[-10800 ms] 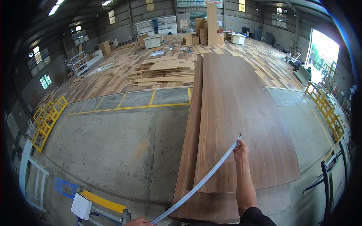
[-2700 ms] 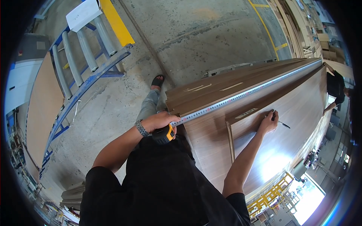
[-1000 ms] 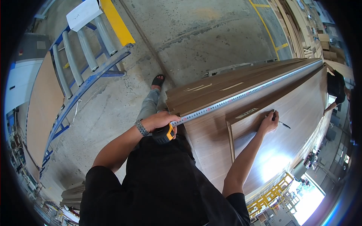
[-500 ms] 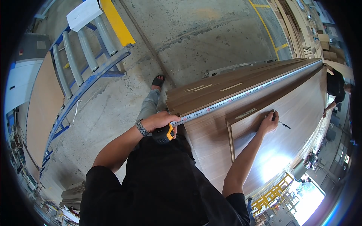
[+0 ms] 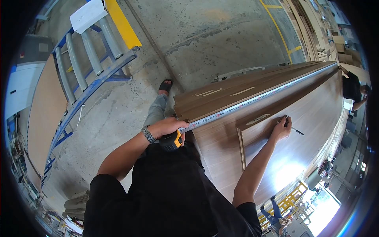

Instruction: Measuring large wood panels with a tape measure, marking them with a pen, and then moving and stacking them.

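My left hand (image 5: 167, 127) is closed around a black and yellow tape measure (image 5: 171, 142) at the near corner of a stack of wood-grain boards (image 5: 221, 154). Its long white blade (image 5: 241, 105) lies stretched along the boards' edge to the far end. There a co-worker's hand (image 5: 342, 70) is close to the blade's tip. Over a smaller wood-grain panel (image 5: 262, 148) on the stack, my right hand (image 5: 282, 129) has its fingers curled round a dark pen (image 5: 298, 131). The pen points away to the right.
A co-worker in black (image 5: 350, 87) stands at the stack's far end. To the left is a blue-framed roller conveyor (image 5: 92, 51) carrying a white sheet (image 5: 87, 15). A yellow metal frame (image 5: 294, 195) stands at lower right, with another person (image 5: 276, 217) beside it.
Both my hands, the tape and the pen stay in place. The co-worker at the far end has raised one arm toward the head. Another person has come into view at lower right.
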`<state>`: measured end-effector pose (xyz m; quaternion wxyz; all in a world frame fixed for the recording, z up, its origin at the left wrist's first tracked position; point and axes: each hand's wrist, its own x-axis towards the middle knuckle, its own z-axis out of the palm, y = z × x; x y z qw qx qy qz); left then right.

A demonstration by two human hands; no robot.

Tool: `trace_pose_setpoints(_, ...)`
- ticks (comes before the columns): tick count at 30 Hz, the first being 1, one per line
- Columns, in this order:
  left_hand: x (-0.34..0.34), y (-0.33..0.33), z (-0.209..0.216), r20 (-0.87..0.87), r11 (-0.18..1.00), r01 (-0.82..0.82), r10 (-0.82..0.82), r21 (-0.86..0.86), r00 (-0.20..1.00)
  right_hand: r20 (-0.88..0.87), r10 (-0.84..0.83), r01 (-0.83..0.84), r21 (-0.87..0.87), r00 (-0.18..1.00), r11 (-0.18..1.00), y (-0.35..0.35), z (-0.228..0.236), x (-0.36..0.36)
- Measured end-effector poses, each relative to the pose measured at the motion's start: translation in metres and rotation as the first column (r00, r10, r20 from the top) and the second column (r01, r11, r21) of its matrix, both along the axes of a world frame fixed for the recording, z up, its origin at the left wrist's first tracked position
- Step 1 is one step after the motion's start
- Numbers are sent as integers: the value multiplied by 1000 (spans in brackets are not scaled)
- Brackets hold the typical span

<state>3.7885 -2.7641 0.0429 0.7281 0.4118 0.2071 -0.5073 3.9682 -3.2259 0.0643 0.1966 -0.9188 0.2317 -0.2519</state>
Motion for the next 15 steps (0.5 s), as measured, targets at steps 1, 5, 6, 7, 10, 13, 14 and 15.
trace_pose_setpoints(1, -1, 0, -2, 6, 1000, 10, -10, -5, 1000, -10, -1, 0, -11, 1000, 1000, 1, 0, 0)
trace_pose_setpoints(5, -3, 2, 3, -10, 1000, -17, 17, 10, 1000, -9, -2, 2, 58, 1000, 998, 3, -2, 0)
trace_pose_setpoints(6, -4, 4, 2, -7, 1000, -15, 15, 11, 1000, -1, 13, -13, 20, 1000, 1000, 9, -2, -1)
trace_pose_setpoints(7, -6, 8, 1, -5, 1000, -13, 13, 14, 1000, 6, 29, -29, -16, 1000, 999, 16, -3, -1)
trace_pose_setpoints(10, -9, 15, 6, -16, 999, -18, 19, 45, 1000, -8, 23, -23, 40, 1000, 999, 29, -4, 0)
trace_pose_setpoints(13, 1, 7, 2, -5, 1000, 8, -8, -12, 1000, 4, 15, -15, -40, 1000, 999, 10, 8, -1)
trace_pose_setpoints(14, 0, -1, -2, 51, 998, 18, -15, -52, 999, -11, 15, -14, 22, 1000, 1000, 1, 10, -6)
trace_pose_setpoints(15, 5, -15, -7, 138, 991, 69, -53, -115, 989, 7, -20, 19, 61, 1000, 998, -19, 23, -11)
